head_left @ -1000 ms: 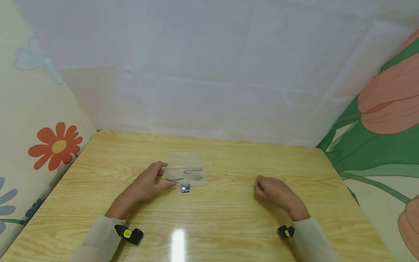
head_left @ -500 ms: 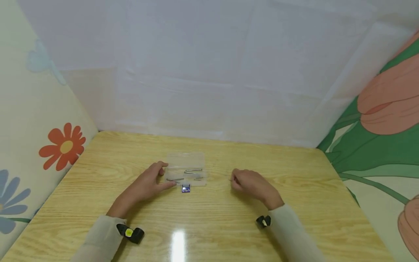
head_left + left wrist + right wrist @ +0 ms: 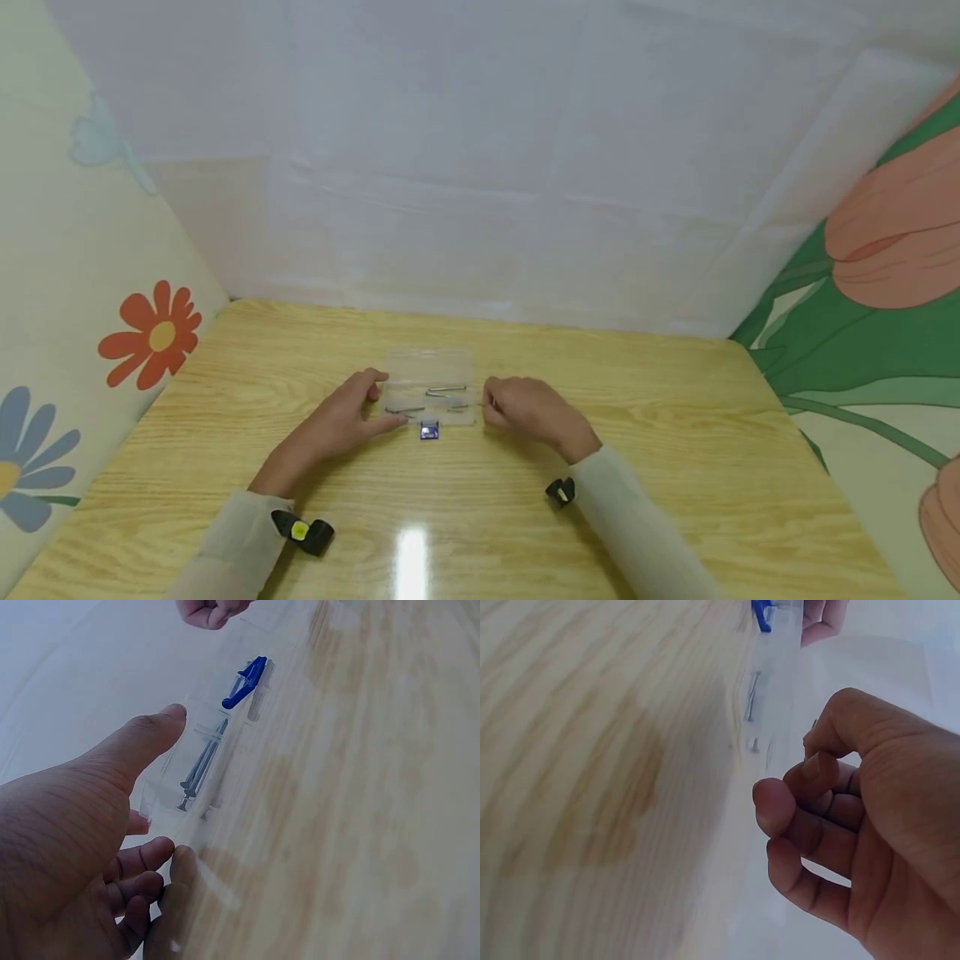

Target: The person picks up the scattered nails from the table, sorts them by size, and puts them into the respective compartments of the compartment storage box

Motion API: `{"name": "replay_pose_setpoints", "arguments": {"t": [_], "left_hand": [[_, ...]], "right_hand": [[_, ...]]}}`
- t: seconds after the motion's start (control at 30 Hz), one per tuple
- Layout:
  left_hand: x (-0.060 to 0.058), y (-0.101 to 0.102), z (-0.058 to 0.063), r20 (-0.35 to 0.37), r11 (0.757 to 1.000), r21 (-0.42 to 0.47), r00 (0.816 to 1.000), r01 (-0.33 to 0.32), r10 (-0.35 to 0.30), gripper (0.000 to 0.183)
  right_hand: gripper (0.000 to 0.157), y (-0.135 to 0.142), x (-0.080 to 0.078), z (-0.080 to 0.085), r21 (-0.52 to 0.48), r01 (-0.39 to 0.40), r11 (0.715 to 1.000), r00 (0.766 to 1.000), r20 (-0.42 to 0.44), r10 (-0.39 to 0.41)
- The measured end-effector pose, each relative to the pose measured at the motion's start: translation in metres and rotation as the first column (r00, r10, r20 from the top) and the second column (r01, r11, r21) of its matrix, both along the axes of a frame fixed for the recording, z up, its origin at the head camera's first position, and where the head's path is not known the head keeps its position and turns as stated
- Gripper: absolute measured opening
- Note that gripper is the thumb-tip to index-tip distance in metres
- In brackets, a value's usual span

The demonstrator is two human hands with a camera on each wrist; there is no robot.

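A clear plastic box (image 3: 429, 364), its lid open, lies on the table with several nails (image 3: 446, 388) in separate compartments. A blue latch (image 3: 429, 431) sticks out from its front side and also shows in the left wrist view. My left hand (image 3: 348, 417) grips the box's left end, thumb at the front corner and fingers toward the back. Just beyond the right end, my right hand (image 3: 532, 408) pinches a thin metal nail (image 3: 481, 406), mostly hidden by the fingers. Small nails (image 3: 752, 697) lie in the near compartments in the right wrist view.
The wood-grain table (image 3: 480, 517) runs up to a white sheet (image 3: 420, 233) at the back. Flower-printed panels (image 3: 885, 375) stand on both sides. Each wrist carries a black camera strap (image 3: 303, 532).
My right hand has moved left across the table, with the nail between its fingers, to the right end of the box. The left hand has stayed on the box.
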State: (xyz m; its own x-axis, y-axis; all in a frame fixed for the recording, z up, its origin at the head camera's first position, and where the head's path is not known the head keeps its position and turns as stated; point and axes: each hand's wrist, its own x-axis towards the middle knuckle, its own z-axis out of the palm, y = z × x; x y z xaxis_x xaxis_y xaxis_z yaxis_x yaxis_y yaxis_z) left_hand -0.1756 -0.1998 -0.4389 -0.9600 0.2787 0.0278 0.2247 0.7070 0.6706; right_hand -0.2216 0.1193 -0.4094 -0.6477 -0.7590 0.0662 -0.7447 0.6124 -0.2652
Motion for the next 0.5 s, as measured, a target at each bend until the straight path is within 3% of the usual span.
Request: {"name": "replay_pose_setpoints", "arguments": {"t": [0.5], "left_hand": [[-0.004, 0.003, -0.003, 0.001, 1.000, -0.009, 1.000, 0.011, -0.011, 0.083]], "right_hand": [[0.007, -0.021, -0.005, 0.003, 0.002, 0.030, 1.000, 0.999, 0.019, -0.031]]}}
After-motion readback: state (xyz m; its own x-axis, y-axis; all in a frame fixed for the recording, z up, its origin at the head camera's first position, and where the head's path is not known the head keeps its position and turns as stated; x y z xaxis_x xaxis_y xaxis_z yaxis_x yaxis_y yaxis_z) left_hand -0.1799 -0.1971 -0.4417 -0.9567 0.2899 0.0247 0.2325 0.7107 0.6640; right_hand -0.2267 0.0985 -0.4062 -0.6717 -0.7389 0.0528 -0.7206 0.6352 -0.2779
